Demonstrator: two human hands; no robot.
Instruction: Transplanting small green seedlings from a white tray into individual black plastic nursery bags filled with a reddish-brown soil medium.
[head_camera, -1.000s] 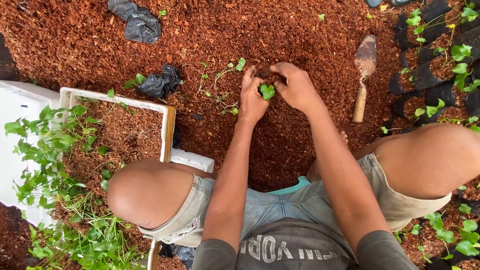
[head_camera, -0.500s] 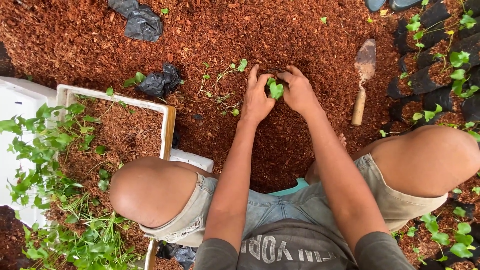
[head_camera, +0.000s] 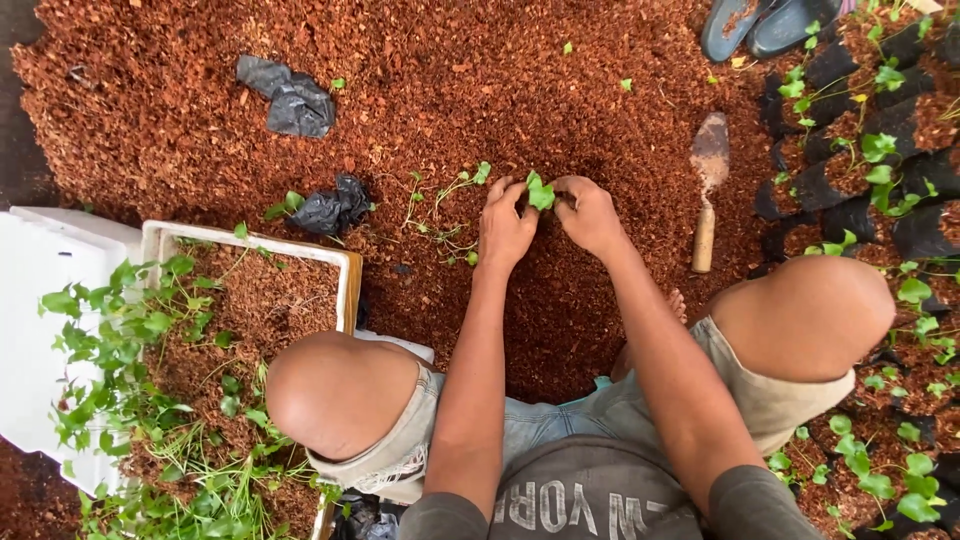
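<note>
Green seedling (head_camera: 540, 191) pinched between two hands over reddish-brown coir.

Left hand (head_camera: 506, 225) and right hand (head_camera: 587, 212) meet, fingers curled closed around the seedling, its leaves poking up between their fingertips. Right of the right hand lies a wooden-handled trowel (head_camera: 706, 190); loose cuttings (head_camera: 445, 215) lie just left of the left hand.

Trowel (head_camera: 706, 190) on reddish mulch (head_camera: 480, 70); crumpled black bags (head_camera: 285, 95); white crate (head_camera: 345, 270) with cuttings; sandals (head_camera: 765, 22).
</note>
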